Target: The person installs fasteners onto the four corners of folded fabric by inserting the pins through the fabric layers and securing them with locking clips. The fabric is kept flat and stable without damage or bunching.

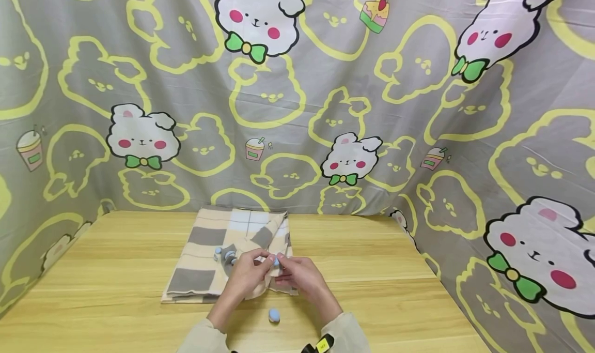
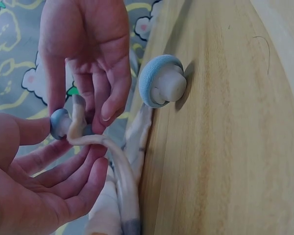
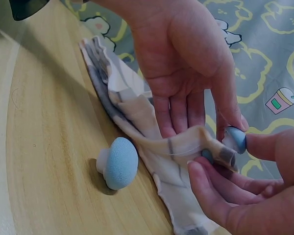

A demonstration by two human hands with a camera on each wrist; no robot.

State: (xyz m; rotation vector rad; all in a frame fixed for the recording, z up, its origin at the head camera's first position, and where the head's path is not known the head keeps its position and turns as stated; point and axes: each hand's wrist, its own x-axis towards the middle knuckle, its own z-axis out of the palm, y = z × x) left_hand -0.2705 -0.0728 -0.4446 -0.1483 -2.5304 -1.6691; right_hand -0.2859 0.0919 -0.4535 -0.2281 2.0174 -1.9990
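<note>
In the head view both hands meet over the front right part of a folded plaid blanket (image 1: 202, 260). A small blue and white mushroom-shaped quilt clip (image 3: 236, 139) sits at a raised corner of the blanket (image 3: 186, 147). My right hand (image 3: 255, 181) pinches it, thumb on the blue cap and fingers at a second blue piece under the cloth. The thumb of my left hand (image 3: 186, 63) also bears on the cap, its fingers on the cloth's other side. Another mushroom-shaped clip (image 2: 161, 81) lies on its side on the table, just in front of my hands.
Several more blue and white pieces (image 1: 230, 256) rest on the blanket left of my hands. The wooden table (image 1: 362, 270) reaches out on both sides. A grey patterned curtain (image 1: 288, 136) hangs behind and along both sides of it.
</note>
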